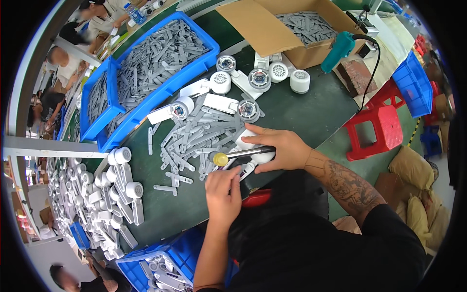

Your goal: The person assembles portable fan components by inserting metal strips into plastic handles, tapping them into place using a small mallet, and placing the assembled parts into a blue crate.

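Observation:
My right hand (282, 148) is wrapped round the black handle of a small mallet (250, 152), whose yellow face points to the left. Under that handle is a white handheld fan body (262, 157), partly covered by the same hand. My left hand (224, 192) is closed, fingertips close together just below the mallet's head at the lower end of the white piece; what they pinch, if anything, is hidden. A loose heap of grey plastic strips (194, 134) lies just beyond both hands. Several white fan units with round heads (259, 79) rest past the heap.
Blue bins (168, 82) full of grey strips stand far left. An open cardboard box (253, 29) holds more strips. A teal corded power tool (338, 51) stands at the far right. White fan units (112, 190) pile up at left; red stools (374, 131) are off the table's right edge.

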The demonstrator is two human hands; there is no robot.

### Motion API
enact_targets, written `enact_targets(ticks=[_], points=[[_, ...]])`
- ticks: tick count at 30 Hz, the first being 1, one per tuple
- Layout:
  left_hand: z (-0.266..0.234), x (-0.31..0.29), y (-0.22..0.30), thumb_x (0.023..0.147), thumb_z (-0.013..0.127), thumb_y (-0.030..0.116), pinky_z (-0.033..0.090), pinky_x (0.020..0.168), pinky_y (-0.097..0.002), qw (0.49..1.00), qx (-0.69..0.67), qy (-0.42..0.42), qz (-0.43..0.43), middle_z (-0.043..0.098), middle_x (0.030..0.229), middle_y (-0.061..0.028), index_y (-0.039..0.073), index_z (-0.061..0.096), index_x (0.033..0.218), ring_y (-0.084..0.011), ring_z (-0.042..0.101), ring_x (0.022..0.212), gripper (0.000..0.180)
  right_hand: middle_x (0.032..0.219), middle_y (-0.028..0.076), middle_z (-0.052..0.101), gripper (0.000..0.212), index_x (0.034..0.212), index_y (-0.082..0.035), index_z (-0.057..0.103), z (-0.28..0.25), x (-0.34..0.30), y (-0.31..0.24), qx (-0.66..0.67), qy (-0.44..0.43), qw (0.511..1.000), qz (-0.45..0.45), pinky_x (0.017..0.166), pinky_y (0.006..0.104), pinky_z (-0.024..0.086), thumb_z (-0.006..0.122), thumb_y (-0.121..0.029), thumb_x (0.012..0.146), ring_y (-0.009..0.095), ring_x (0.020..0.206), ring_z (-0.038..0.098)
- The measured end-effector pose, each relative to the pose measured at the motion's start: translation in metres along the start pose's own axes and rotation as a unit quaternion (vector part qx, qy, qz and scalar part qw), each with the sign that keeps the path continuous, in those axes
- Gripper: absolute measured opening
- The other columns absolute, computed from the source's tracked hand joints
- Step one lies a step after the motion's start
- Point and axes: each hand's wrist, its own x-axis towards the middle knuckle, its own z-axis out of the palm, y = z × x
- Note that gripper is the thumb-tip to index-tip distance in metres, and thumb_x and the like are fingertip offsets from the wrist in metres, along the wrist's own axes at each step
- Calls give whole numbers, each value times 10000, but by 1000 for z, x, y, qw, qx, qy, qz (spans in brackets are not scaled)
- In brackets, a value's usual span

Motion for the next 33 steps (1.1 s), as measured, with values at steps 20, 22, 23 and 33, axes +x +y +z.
enact_targets(ticks=[20,22,23,33], points=[[22,-3,-6,901,832,64,541,900,-391,995,-82,0,-65,825,1013,-105,70,820,1035,-298,773,960,135,1376,178,716,503,1454,-52,645,-46,-79,-35,6,31,999,27,909,400,606,783,-114,974,348,1129,757],[20,-3,-8,902,838,71,542,907,-391,995,-77,-2,-64,827,1037,-107,68,818,1030,-298,773,963,130,1176,159,729,387,1383,-49,661,-54,-97,-52,31,-15,984,176,831,408,599,743,-161,1021,360,1001,742],[19,-3,-10,902,844,78,543,913,-390,996,-71,-6,-61,829,1061,-109,67,816,1025,-298,773,966,127,1176,159,729,387,1383,-49,661,-53,-101,-55,29,-17,984,177,831,408,599,743,-161,1021,360,1001,742],[17,-1,-15,880,883,87,575,836,-366,970,-146,-40,-188,826,1018,-120,30,796,1028,-271,772,892,181,989,119,694,411,1461,-85,638,-34,-104,-63,-22,-9,989,143,730,395,570,666,-87,1051,322,825,692]])
